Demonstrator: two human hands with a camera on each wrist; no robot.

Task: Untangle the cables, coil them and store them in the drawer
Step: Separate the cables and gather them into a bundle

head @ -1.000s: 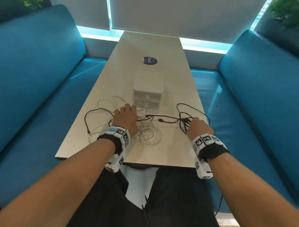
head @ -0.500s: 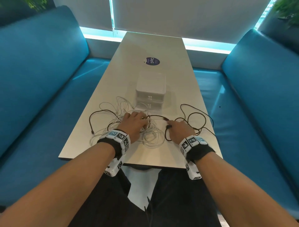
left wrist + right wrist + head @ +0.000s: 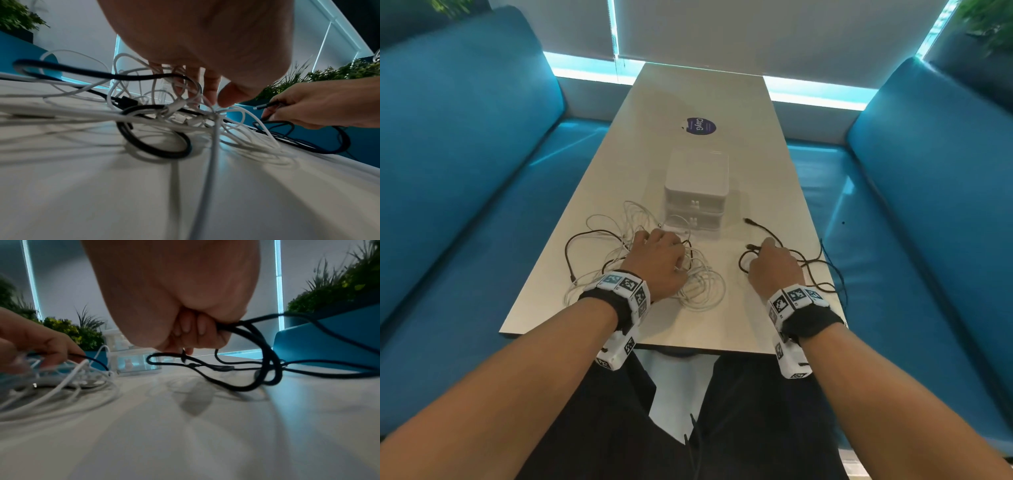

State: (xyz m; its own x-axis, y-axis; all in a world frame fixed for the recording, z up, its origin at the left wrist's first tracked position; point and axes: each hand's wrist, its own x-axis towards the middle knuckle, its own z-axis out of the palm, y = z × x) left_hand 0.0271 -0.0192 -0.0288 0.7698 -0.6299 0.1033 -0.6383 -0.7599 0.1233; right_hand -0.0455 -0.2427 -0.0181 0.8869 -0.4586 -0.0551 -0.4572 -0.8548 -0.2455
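Pinning the heap keeps it from sliding: the left hand (image 3: 657, 260) lies on the white cables (image 3: 702, 287), its thumb and a fingertip nipping strands at the knot, as the left wrist view shows, so it grasps white cable and is not simply flat on it. The right hand (image 3: 774, 270) is clenched around a black cable (image 3: 815, 270), several loops bunched in the fist in the right wrist view; it sits at about 3 o'clock from the heap and apart from it, which looks like a way to draw that cable clear of the tangle. One plug end (image 3: 748, 221) lies on the table (image 3: 688, 329) at 12 o'clock from the right hand, while part of this cable hangs over the table edge at 3 o'clock. A second black cable (image 3: 571, 246) is still woven through the white strands, looping out toward 9 o'clock from the left hand. The white cables are thin, smooth and springy, and lie in loose, overlapping rings; the black ones look thicker, matt and perhaps braided, though blur makes that uncertain. At 12 o'clock from the heap stands the drawer box (image 3: 697, 195), a small, frosted plastic unit with rounded corners and two drawers, both seemingly shut; nothing appears stored yet. The table is pale, smooth and slightly glossy, so the cables probably slip easily when pulled.
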